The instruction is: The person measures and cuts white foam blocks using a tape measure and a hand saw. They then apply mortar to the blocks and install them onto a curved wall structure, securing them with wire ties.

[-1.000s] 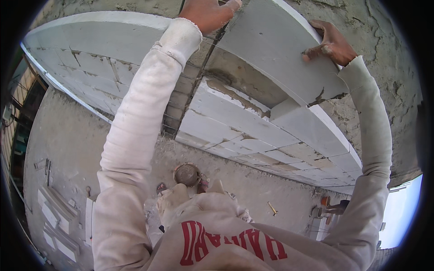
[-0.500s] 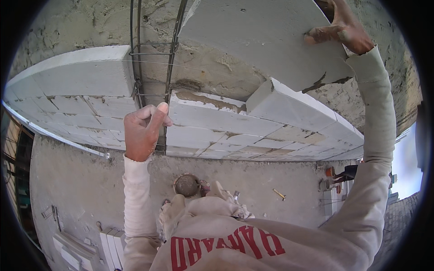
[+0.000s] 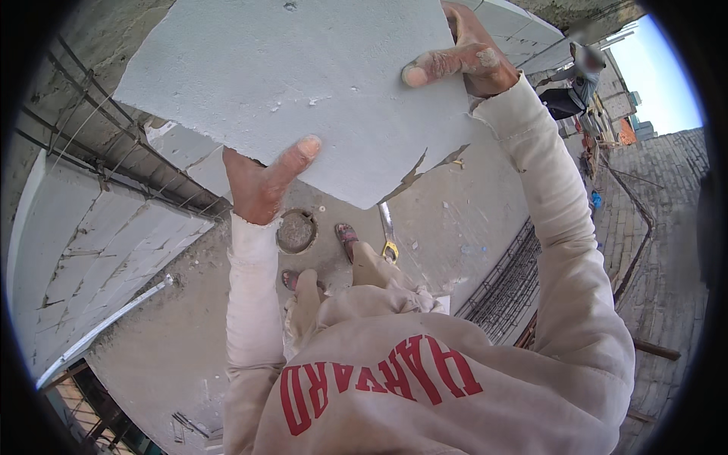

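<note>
The grey block (image 3: 303,83) is carried by opposite edges for balance: the left hand (image 3: 262,182) grips underneath, the right hand (image 3: 466,57) is clamped over its far-right edge.

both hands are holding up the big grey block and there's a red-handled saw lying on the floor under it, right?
Not quite. The head view shows both hands, left and right, holding up the big grey block, but the saw on the floor has a yellow handle, not red.
</note>
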`<move>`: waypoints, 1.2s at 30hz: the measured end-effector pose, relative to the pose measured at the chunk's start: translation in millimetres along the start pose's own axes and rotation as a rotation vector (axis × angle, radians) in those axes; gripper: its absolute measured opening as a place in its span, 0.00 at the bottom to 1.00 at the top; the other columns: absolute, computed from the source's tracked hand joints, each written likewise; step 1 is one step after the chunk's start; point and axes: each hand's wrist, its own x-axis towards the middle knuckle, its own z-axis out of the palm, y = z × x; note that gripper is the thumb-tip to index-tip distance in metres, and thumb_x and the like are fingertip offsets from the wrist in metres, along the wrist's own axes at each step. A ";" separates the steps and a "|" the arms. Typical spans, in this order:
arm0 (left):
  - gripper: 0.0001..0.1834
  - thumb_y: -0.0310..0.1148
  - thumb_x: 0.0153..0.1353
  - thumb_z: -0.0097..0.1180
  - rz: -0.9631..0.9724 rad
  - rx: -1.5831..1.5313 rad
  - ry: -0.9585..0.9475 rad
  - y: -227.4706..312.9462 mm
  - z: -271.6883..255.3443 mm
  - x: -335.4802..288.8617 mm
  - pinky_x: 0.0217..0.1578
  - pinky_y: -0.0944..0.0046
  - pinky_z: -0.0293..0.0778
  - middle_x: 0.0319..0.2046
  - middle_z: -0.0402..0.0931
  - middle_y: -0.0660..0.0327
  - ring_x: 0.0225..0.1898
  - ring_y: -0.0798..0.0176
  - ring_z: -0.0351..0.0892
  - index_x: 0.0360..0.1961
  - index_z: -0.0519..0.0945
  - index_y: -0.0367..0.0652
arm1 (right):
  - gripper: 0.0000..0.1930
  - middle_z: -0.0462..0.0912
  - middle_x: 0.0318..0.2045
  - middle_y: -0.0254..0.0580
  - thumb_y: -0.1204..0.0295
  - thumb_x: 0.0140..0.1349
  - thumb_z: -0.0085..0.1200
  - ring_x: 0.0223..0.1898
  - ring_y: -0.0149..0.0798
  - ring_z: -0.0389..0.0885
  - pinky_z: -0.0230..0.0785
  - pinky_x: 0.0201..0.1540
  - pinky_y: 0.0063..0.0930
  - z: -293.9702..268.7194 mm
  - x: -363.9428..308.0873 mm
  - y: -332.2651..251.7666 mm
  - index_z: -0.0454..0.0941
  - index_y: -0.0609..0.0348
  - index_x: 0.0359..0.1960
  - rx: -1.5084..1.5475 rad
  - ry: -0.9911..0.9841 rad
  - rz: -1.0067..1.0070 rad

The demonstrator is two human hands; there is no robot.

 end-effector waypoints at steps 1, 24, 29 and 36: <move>0.41 0.37 0.47 0.78 -0.017 0.004 0.037 -8.6 15.5 -10.7 0.55 0.54 0.74 0.51 0.77 0.49 0.53 0.52 0.78 0.60 0.73 0.32 | 0.42 0.87 0.45 0.53 0.66 0.36 0.79 0.47 0.48 0.85 0.75 0.56 0.36 -3.1 -16.6 33.2 0.79 0.70 0.57 -0.004 0.022 0.006; 0.50 0.31 0.41 0.79 -1.100 1.399 -0.679 -535.2 66.6 -185.8 0.43 0.54 0.86 0.44 0.80 0.43 0.42 0.51 0.87 0.62 0.61 0.29 | 0.33 0.71 0.69 0.49 0.66 0.60 0.60 0.70 0.50 0.70 0.70 0.68 0.45 404.1 -545.6 977.1 0.68 0.56 0.69 -0.216 -0.494 1.292; 0.42 0.36 0.40 0.80 -1.095 1.351 -0.743 -625.0 65.8 -207.1 0.37 0.50 0.84 0.36 0.83 0.43 0.34 0.43 0.88 0.51 0.64 0.33 | 0.32 0.73 0.64 0.49 0.76 0.56 0.60 0.66 0.51 0.72 0.72 0.65 0.45 471.8 -562.1 1060.2 0.69 0.56 0.65 -0.421 -0.388 1.022; 0.46 0.37 0.41 0.80 -0.917 1.476 -0.957 -665.2 87.6 -203.1 0.35 0.50 0.84 0.35 0.83 0.42 0.32 0.42 0.88 0.55 0.63 0.29 | 0.27 0.76 0.57 0.50 0.76 0.53 0.60 0.61 0.53 0.74 0.69 0.59 0.54 472.7 -577.0 1088.9 0.71 0.55 0.57 -0.383 -0.160 0.942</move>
